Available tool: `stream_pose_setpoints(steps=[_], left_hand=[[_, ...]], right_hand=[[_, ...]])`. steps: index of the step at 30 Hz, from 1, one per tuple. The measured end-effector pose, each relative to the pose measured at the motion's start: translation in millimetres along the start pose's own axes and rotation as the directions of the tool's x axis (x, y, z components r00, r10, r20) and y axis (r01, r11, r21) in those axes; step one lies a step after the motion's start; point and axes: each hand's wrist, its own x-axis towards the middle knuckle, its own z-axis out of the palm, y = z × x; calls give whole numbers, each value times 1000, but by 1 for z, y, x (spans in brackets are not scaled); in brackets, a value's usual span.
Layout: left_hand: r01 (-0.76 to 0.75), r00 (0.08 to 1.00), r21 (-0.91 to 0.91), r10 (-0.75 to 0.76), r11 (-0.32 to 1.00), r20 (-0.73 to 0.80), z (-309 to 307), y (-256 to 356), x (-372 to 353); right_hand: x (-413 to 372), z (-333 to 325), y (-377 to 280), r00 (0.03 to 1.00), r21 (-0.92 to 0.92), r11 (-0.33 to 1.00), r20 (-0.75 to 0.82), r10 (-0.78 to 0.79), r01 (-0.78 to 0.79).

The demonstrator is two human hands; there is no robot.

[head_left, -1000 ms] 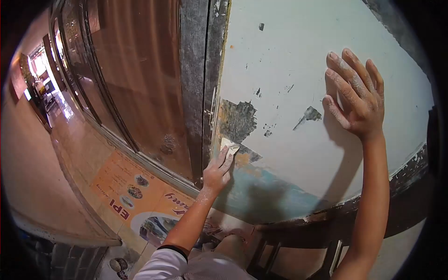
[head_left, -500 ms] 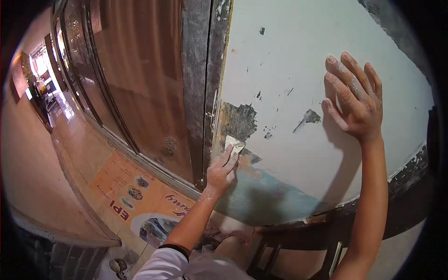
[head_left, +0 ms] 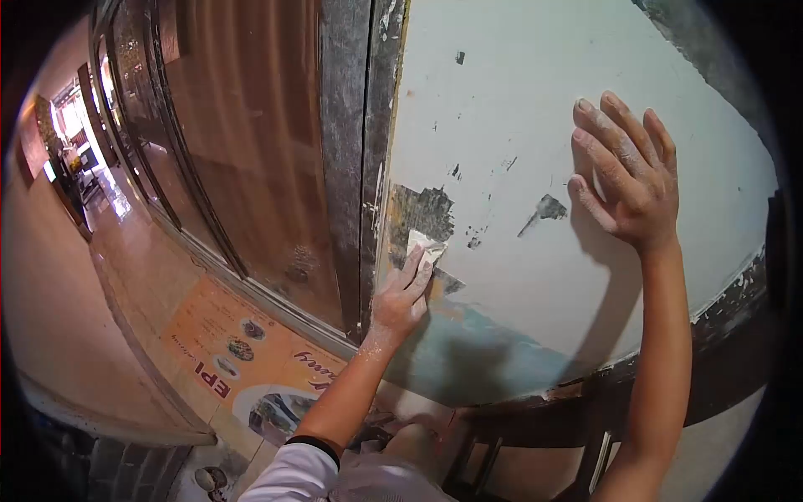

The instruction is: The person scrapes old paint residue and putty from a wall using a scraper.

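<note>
A large white-coated panel [head_left: 519,84] fills the right half of the view, with dark bare patches and a blue-green area along its bottom. My left hand [head_left: 403,297], dusted with white, presses a small folded whitish sheet [head_left: 427,246] against the panel beside its left edge. That sheet lies over the lower part of a dark grey patch [head_left: 425,211]. Farther right, my right hand [head_left: 631,180] rests on the panel with its fingers spread and holds nothing. Left of it is a smaller dark patch [head_left: 549,207].
Dark vertical trim [head_left: 347,125] borders the panel on its left, beside brown glazed doors [head_left: 242,125]. An orange printed banner [head_left: 222,335] lies on the tiled floor. Dark wooden framing [head_left: 493,456] stands below the panel. A bright passage opens far left.
My left hand and the sheet have moved slightly up the dark patch. My right hand keeps its place on the panel, while the view has shifted a little.
</note>
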Motion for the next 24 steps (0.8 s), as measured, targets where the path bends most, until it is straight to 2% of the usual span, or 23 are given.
stream_pose_setpoints(steps=[2, 3, 4, 6, 8, 10, 19, 24], left_hand=[[-11, 1000, 47, 11, 999, 1, 3, -4, -1], [48, 997, 43, -50, 998, 53, 0, -2, -2], [45, 997, 42, -47, 998, 55, 0, -2, 0], [-21, 1000, 54, 21, 998, 2, 0, -4, 4], [-13, 1000, 44, 14, 999, -4, -1, -1, 8], [-83, 992, 10, 84, 996, -91, 1, -2, 12], [-98, 987, 9, 98, 995, -126, 4, 6, 27], [-66, 994, 45, 70, 997, -86, -1, 10, 29]], right_hand=[[0, 1, 0, 1000, 26, 1000, -8, 0, 0], [-1, 3, 3, 1000, 27, 1000, -13, -10, 11], [-1, 2, 3, 1000, 26, 1000, -12, -8, 8], [0, 1, 2, 1000, 16, 1000, -12, -16, 16], [-2, 3, 1, 1000, 14, 1000, -18, -18, 18], [-2, 3, 3, 1000, 24, 1000, -17, -20, 20], [-2, 3, 3, 1000, 30, 999, -26, -11, 12], [-3, 3, 3, 1000, 29, 1000, -9, 0, 0]])
